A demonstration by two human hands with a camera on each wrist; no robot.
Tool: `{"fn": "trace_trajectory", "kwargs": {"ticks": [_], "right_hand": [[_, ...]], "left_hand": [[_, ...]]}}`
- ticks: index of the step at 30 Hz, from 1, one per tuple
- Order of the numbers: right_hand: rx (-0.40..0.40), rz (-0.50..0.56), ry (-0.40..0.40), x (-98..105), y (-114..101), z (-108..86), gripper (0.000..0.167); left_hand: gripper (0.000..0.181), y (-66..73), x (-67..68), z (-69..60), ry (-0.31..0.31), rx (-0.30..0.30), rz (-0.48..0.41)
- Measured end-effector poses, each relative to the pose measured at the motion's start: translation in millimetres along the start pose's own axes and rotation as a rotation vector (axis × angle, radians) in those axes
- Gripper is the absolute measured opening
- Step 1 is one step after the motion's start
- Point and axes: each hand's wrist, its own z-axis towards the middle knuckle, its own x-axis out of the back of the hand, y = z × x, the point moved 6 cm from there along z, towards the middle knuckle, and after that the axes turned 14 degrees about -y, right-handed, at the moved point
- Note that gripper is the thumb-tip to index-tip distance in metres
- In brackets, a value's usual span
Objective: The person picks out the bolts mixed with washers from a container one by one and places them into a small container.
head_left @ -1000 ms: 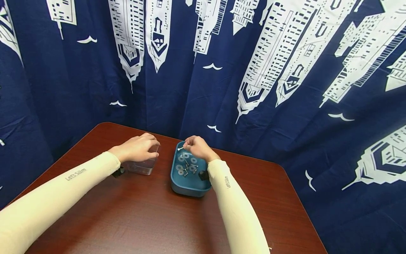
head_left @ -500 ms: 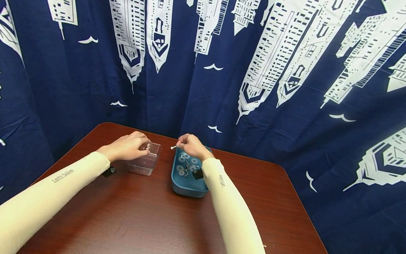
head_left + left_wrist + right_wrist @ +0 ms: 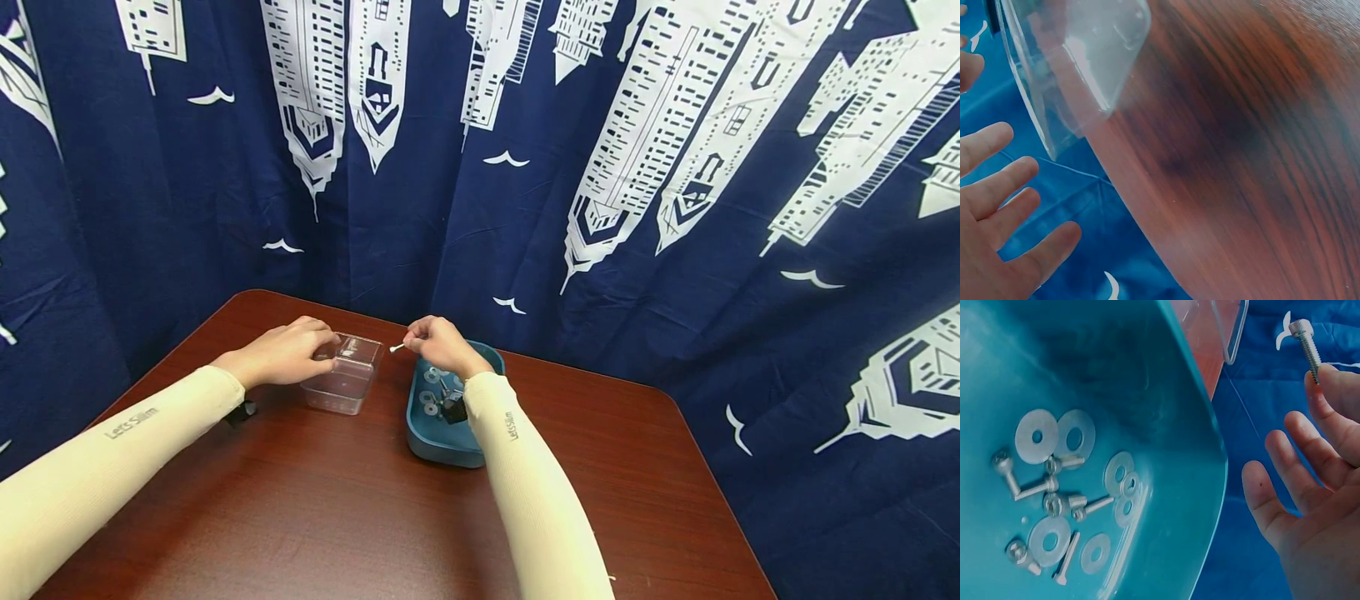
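Note:
Between thumb and forefinger, my right hand (image 3: 442,343) pinches a silver socket-head bolt (image 3: 1307,349) by its threaded end, head outward. It is over the left rim of the blue tray (image 3: 444,454), beside the clear plastic box (image 3: 335,401). My left hand (image 3: 288,353) is at the box's left side with its fingers spread. In the left wrist view those fingers (image 3: 1004,176) look apart from the clear wall. Inside the tray lie several flat washers (image 3: 1037,436) and several loose bolts (image 3: 1022,555), partly hidden by my right wrist in the head view.
Both containers stand on a dark red-brown wooden table (image 3: 322,508). Behind it hangs a navy curtain (image 3: 420,242) with white building prints. The table's back edge runs close behind the box and the tray.
My right hand has carried the bolt left, from over the tray to near the clear box. My left hand has drawn back leftward, so more of the box shows.

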Motion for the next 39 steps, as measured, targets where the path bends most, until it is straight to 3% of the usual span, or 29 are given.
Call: {"fn": "trace_trajectory", "kwargs": {"ticks": [22, 39], "right_hand": [[0.035, 0.002, -0.022, -23.6, -16.7, 19.0, 0.018], [0.065, -0.036, -0.075, -43.0, -23.9, 36.0, 0.020]], "left_hand": [[0.049, -22.2, -3.4, -7.9, 0.002, 0.066, -0.022], [0.048, -25.7, -17.3, -9.1, -0.016, 0.051, -0.054]]}}
